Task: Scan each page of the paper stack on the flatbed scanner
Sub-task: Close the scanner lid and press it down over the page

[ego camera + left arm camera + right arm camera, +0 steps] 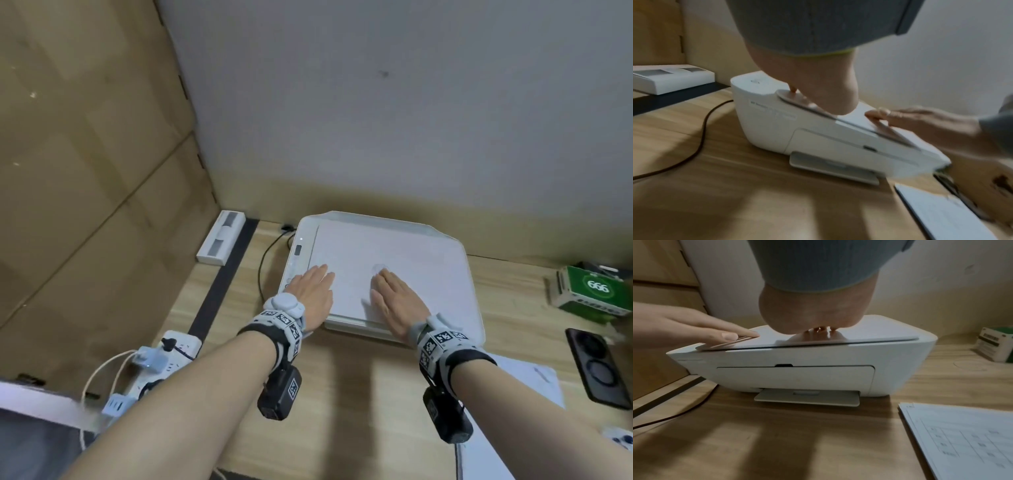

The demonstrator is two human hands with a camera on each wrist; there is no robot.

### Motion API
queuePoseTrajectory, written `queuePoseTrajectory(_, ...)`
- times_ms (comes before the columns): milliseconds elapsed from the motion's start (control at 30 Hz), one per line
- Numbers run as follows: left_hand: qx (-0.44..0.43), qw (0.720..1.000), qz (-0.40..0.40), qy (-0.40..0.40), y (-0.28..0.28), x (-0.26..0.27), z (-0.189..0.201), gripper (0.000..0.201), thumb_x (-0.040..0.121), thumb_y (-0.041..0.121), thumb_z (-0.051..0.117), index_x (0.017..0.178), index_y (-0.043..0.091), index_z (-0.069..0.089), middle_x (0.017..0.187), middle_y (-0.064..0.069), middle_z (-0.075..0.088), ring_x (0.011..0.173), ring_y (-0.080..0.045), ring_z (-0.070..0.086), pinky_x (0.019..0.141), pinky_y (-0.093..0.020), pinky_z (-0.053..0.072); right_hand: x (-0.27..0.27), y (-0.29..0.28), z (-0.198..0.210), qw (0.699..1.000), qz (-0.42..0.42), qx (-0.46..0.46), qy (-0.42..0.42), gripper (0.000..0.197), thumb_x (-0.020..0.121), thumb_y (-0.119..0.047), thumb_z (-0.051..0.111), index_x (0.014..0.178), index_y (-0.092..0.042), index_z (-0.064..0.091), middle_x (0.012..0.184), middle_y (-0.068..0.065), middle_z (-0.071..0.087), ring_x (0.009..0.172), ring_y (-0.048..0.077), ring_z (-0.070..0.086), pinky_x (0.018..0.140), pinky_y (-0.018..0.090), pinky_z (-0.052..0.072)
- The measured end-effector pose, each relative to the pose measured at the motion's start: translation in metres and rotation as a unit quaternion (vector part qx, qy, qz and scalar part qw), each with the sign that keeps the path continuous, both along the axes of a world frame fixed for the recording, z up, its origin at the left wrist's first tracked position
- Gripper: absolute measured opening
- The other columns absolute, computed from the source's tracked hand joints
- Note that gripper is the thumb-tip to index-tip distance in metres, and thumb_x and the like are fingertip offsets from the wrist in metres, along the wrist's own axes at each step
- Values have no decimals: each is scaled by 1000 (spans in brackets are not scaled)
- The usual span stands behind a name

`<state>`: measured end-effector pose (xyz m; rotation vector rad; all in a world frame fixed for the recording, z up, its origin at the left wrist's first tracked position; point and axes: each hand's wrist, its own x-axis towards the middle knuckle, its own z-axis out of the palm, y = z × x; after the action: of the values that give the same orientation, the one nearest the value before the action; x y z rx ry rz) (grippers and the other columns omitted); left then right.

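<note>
A white flatbed scanner-printer [428,246] [766,123] [801,356] stands on the wooden desk with its lid [404,250] [869,337] down. My left hand [313,291] [803,81] lies flat on the lid's left part, fingers straight. My right hand [397,298] [809,316] lies flat on the lid's middle, fingers straight too. A stack of printed paper [534,380] [949,216] [966,439] lies on the desk to the right of the scanner's front. Whether a page lies under the lid is hidden.
A black cable [265,263] runs left of the scanner. A white box [221,241] sits at the back left, a power strip [161,363] at the front left. A green carton [589,291] and a dark phone [596,366] lie at the right. The output tray [807,396] sticks out in front.
</note>
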<state>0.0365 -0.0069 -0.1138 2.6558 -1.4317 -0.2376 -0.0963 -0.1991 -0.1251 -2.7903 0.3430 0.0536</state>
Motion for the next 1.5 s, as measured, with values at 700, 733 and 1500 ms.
queuePoseTrajectory(700, -194, 859, 376, 288, -1, 68, -38, 23, 106, 28, 27, 98, 10, 38, 85, -10, 45, 81, -25, 42, 74, -32, 31, 62, 35, -36, 999, -47, -25, -4, 65, 100, -46, 12, 159, -20, 8, 167, -1, 0, 153, 17, -3, 124, 35, 4)
queuePoseTrajectory(733, -199, 861, 376, 280, -1, 68, -38, 24, 106, 27, 27, 96, 8, 38, 78, -10, 42, 77, -25, 42, 70, -32, 29, 62, 35, -36, 999, -47, -23, -5, 64, 101, -45, 13, 159, -20, 8, 167, -1, 0, 153, 17, -3, 124, 35, 4)
queuePoseTrajectory(1500, 118, 986, -108, 56, -20, 27, -4, 74, 92, 42, 47, 156, 27, 13, 164, -4, -4, 151, -20, -3, 121, -41, 10, -2, 2, -19, 999, -2, -32, 40, 79, 91, -57, 0, 158, -19, 18, 166, 1, 11, 153, 20, 9, 123, 37, 16)
